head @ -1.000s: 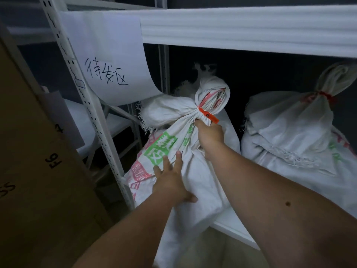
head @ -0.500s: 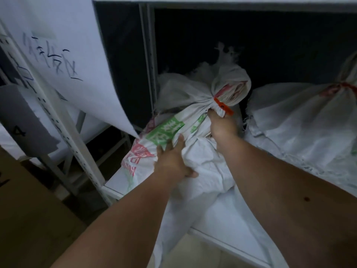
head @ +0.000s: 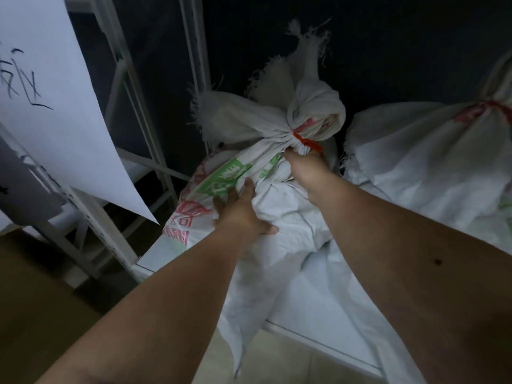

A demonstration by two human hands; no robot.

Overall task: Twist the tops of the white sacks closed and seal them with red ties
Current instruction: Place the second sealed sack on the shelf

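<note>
My right hand [head: 306, 167] has a tight grip on the neck of the sack [head: 279, 206], fingers curled into the gathered cloth just under the red tie [head: 307, 142]. My left hand [head: 241, 214] is lower on the sack's front, fingers spread and pressing into the loose fabric beside the green print, thumb hooked under a fold; it holds a bunch of cloth rather than the load.

The sack sits at the front left of the shelf [head: 313, 309], leaning against the upright [head: 196, 65], with a flap hanging over the shelf edge. The tie is already round the neck, frayed top bunched above it.

Risks, as I judge them: pulling on the neck could slide the tie off the twist if it isn't cinched hard. My left grip is only on slack fabric, so the sack could slip and tip off the front edge. The hanging flap may snag. A second sack [head: 432, 164] with its own tie [head: 490, 109] sits just beside; shoving could crowd it.
</note>
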